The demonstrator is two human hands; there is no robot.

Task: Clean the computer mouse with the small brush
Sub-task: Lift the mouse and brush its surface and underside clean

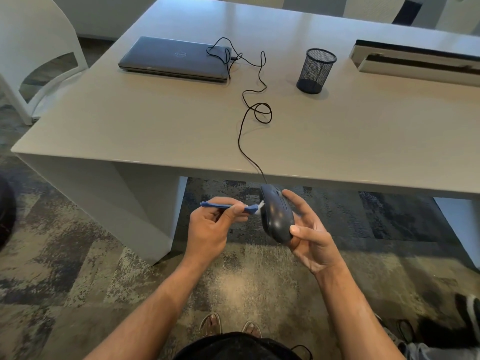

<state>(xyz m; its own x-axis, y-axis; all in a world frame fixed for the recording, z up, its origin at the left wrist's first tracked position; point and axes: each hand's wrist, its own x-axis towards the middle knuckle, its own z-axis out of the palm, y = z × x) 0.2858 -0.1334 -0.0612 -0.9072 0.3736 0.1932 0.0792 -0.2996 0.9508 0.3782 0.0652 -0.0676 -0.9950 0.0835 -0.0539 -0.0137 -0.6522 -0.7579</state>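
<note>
Brushing the side of a mouse held in the air, short of the table edge.

The left hand [210, 224] pinches the blue brush [228, 207] handle, white bristles touching the mouse [276, 214] to its right, likely sweeping the seam. The right hand [310, 235] cradles the mouse tilted on edge, fingers curled behind, thumb on its rear, exposing that side. Beyond the hands its cable [244, 126] trails across the table [155, 120] to the laptop [174, 58].

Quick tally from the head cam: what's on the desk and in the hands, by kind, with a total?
Laptop: 1, closed, on the desk
Mesh cup: 1, on the desk
Mouse: 1, held in the right hand
Cable: 1, from mouse across the desk toward the laptop
Brush: 1, held in the left hand, bristles at the mouse
Total: 5
</note>
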